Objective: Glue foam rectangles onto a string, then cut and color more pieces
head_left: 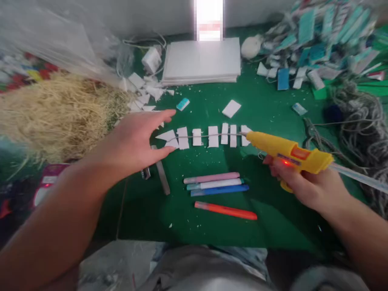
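Left fingers (163, 116) spread, right fingers (287, 174) curled

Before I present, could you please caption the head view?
Right hand holds a yellow glue gun at one end of a row of white pieces, left hand by the other.

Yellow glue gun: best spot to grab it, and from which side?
Likely the handle, from the near right, where the right hand has it. The yellow glue gun points left, its handle angles toward the person and a clear stick trails right. I'd avoid the nozzle: the red light suggests it's powered, possibly hot.
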A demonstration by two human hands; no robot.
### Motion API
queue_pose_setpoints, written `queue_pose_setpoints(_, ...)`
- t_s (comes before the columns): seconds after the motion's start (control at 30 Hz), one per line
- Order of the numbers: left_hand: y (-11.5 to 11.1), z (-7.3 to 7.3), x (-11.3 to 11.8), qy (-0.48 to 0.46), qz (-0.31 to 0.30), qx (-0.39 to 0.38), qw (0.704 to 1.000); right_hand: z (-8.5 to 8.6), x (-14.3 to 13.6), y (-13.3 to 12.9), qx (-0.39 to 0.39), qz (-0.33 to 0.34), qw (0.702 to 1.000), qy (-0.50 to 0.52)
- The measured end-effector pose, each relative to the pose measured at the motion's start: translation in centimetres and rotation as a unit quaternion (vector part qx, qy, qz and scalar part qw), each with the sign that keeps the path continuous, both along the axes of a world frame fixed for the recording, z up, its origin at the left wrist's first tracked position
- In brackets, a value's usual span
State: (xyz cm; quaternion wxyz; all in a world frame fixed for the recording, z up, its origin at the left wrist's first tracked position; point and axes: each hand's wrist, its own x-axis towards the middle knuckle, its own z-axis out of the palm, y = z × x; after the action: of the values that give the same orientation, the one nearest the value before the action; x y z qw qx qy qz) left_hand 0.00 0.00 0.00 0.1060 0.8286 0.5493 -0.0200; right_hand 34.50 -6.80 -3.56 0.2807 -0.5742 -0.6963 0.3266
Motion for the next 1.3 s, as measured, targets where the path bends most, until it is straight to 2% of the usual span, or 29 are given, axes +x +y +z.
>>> queue_pose_setpoints(0.17, -0.4, 0.3, 0.5, 0.024, 0.033, -0.033, 0.999, 0.1, 0.2, 0.0, -0.004, 0.002, 1.0, -0.001)
queue_pose_setpoints(0.4, -0.5, -0.9, -0.2, 0.012, 0.043, -0.048, 0.998, 0.1, 0.1, 0.2, -0.016, 0.011, 0.999, -0.04)
queue_pose_setpoints(0.7, -0.2, -0.9, -0.7, 0.006, -0.002, -0.033, 0.999, -0.1, 0.2, 0.1, -0.009, 0.022, 0.999, -0.047)
queue_pose_setpoints(0.9, -0.1, -1.8, -2.3, -0.021, -0.031, -0.022, 0.999, -0.5, 0.6, -0.1, -0.013, 0.036, 0.998, -0.053)
queue_pose_setpoints(1.0, -0.1, -1.8, -2.3, -0.038, -0.044, -0.014, 0.998, -0.4, 0.6, 0.0, -0.011, 0.032, 0.998, -0.051)
queue_pose_setpoints(1.07, -0.2, -1.5, -1.4, -0.063, -0.064, 0.005, 0.996, -0.4, 0.6, 0.0, -0.008, 0.027, 0.999, -0.045)
queue_pose_setpoints(1.17, 0.0, -1.4, 1.5, -0.11, -0.103, 0.032, 0.988, -0.3, 0.3, 0.0, 0.001, 0.02, 0.999, -0.033)
queue_pose_setpoints(1.3, 1.2, -2.5, 6.4, -0.145, -0.161, 0.035, 0.976, -0.1, -0.3, 0.1, 0.007, 0.012, 0.999, -0.031)
